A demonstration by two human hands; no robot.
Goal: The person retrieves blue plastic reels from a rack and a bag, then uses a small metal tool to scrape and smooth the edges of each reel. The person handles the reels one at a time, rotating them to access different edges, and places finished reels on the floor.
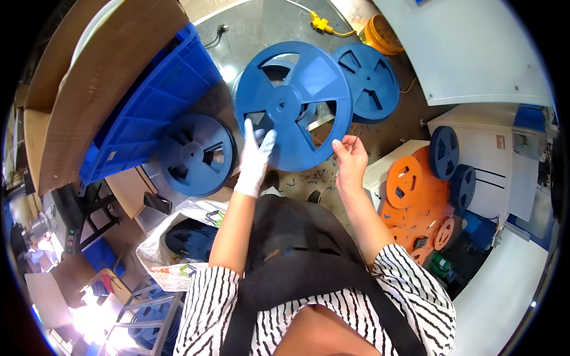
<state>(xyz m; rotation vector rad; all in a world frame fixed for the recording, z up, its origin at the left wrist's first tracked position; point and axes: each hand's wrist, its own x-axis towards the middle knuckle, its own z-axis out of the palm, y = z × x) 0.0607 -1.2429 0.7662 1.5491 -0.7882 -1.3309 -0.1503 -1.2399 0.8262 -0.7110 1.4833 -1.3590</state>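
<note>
A large blue plastic reel (317, 74) with cut-out windows and a central hub fills the space before me. It lies tilted, overlapping other blue reels behind. My left hand (255, 163), in a white glove, lies against its lower left part near a window, fingers stretched and spread apart. My bare right hand (352, 160) is just outside the reel's lower right rim, with thumb and fingers pinched together. Whatever is between those fingertips is too small to make out.
More blue reels lie at the right (371, 83) and left (196, 154). A blue crate (154, 101) and a cardboard box (113, 77) stand left. Orange reels (405, 181) are to the right. A white sack (172, 270) stands by my left arm, and a yellow connector (320, 24) lies far off.
</note>
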